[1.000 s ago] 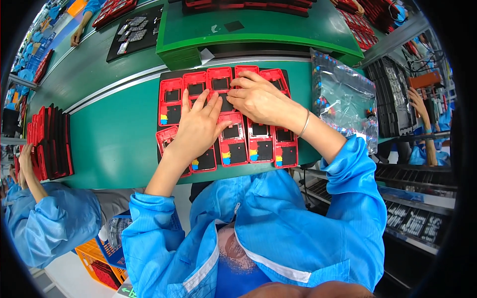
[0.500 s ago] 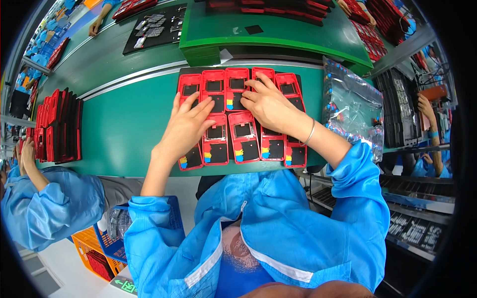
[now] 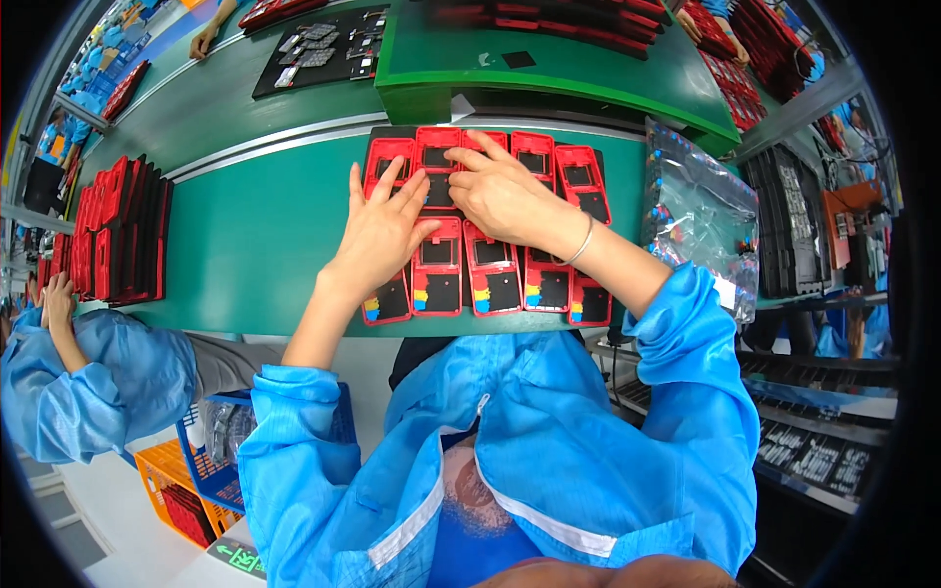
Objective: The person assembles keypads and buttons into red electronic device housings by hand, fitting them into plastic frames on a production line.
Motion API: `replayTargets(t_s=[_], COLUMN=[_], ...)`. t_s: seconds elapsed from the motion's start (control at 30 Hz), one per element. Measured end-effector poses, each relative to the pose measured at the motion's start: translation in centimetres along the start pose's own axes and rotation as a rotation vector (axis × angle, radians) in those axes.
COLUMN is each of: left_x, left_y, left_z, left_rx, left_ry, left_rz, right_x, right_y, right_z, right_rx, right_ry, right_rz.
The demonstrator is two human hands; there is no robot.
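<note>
Red plastic casings (image 3: 492, 257) with black panels and screen-like windows lie in two rows on a black tray (image 3: 377, 132). The near-row casings carry small yellow and blue patches at their lower left. My left hand (image 3: 377, 233) is open, fingers spread over the left casings and thumb beside a near-row one. My right hand (image 3: 515, 204) bends over the middle of the far row. Its thumb and index come together at the second far-row casing (image 3: 438, 135), while another finger sticks out. Whatever lies between those fingertips is hidden. My right hand also covers much of the third casing.
Stacked red casings (image 3: 118, 230) stand at the left beside a co-worker's hands (image 3: 59, 302). A clear plastic bag (image 3: 701, 220) lies on the right, near black trays (image 3: 789, 230). A raised green shelf (image 3: 559, 83) borders the far side. Blue and orange crates (image 3: 162, 470) sit below left.
My right hand has shifted left, from the third far-row casing toward the second. My left hand stays spread over the left casings. The whole view has shifted slightly.
</note>
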State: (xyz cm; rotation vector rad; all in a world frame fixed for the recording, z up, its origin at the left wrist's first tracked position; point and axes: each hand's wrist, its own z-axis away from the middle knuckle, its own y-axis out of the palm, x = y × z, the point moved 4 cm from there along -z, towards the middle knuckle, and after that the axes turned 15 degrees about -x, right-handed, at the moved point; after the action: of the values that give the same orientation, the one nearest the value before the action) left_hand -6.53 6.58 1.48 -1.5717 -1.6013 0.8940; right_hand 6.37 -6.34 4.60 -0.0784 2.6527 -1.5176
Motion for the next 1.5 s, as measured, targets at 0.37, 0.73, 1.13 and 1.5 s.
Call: replayTargets(t_s=[0.37, 0.73, 1.13, 1.5], left_x=[-0.6, -5.0, -2.5, -2.9], left_y=[-1.2, -3.1, -4.2, -3.9], left_z=[2.4, 8.9, 12.7, 12.9], left_rx=[-0.069, -0.074, -0.19, -0.246], left_ry=[0.051, 0.064, -0.072, -0.218], left_rz=[0.03, 0.243, 0.31, 0.254], right_x=[4.5, 9.6, 3.6, 3.5], right_y=[-2.8, -1.3, 4.5, 5.9], right_z=[0.5, 3.9, -4.1, -5.3], right_rx=[-0.054, -0.057, -0.142, -0.039], right_ry=[0.052, -0.069, -0.014, -0.01], right_rz=[-0.27, -0.309, -0.279, -0.176])
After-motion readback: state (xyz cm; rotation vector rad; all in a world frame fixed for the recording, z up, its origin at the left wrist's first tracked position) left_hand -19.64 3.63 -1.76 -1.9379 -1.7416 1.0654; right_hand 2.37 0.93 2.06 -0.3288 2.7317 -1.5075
